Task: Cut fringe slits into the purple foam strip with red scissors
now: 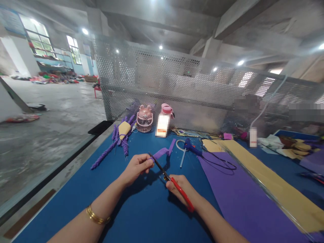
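My left hand pinches one end of a purple foam strip that curls up and away to the right. In my right hand I grip red-handled scissors, whose dark blades point up-left and meet the strip just beside my left fingers. Both hands hover over the blue table. A gold bangle sits on my left wrist.
Purple lavender-like stems lie at the back left, by a pink cup and a pink bottle. A blue glue gun lies in the middle. Purple sheet and tan sheet spread at the right. A perforated metal screen stands behind.
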### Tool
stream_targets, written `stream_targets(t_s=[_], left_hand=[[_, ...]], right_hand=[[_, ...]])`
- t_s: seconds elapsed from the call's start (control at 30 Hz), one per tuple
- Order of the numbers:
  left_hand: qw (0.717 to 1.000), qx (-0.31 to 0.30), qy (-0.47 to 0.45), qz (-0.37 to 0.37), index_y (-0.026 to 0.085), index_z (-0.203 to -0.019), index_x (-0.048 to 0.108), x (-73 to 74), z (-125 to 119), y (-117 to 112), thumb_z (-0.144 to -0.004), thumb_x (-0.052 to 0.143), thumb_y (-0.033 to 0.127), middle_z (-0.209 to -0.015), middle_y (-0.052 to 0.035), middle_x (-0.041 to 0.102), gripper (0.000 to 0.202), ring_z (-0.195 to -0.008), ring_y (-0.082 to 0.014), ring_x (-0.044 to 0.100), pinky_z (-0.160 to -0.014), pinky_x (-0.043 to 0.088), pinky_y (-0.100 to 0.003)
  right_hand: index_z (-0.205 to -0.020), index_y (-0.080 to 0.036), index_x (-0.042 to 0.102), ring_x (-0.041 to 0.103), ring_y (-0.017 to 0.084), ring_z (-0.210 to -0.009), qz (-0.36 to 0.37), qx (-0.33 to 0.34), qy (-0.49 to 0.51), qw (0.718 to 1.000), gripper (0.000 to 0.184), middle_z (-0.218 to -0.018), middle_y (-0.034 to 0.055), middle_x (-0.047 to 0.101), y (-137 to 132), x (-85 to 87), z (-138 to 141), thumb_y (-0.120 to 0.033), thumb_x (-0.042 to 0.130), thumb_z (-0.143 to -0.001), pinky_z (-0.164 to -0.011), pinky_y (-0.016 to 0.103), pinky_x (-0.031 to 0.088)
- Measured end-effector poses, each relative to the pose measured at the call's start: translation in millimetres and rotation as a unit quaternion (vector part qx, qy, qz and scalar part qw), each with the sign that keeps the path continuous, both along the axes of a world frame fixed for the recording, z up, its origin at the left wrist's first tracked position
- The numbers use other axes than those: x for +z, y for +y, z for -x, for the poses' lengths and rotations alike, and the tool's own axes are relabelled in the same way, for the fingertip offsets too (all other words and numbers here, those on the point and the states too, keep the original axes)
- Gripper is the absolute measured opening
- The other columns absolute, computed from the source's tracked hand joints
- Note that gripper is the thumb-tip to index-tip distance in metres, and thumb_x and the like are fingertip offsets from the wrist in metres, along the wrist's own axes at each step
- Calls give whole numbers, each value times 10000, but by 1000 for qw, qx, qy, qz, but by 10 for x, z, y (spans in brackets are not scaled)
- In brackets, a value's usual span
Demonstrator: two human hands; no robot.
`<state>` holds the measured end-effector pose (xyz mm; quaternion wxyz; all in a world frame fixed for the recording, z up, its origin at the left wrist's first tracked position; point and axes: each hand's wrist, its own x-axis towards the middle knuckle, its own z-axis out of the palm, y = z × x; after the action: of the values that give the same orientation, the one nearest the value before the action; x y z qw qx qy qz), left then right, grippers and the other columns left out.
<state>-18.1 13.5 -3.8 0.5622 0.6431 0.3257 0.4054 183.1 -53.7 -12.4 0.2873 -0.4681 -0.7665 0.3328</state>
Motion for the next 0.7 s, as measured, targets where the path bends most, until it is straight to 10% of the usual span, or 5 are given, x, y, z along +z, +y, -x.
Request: stream_targets(t_s=[0.7], left_hand=[[1000,5,-8,10,134,-657,562,-4,-8,-1,-744,572,448,-460,46,448,326,-399,-51,325,-416,178,-202]], right_hand=[[-583,-201,266,219,74,-500,8,2,19,1000,511,-558,-57,248,-22,10,25,-657,327,-806,-424,208,160]])
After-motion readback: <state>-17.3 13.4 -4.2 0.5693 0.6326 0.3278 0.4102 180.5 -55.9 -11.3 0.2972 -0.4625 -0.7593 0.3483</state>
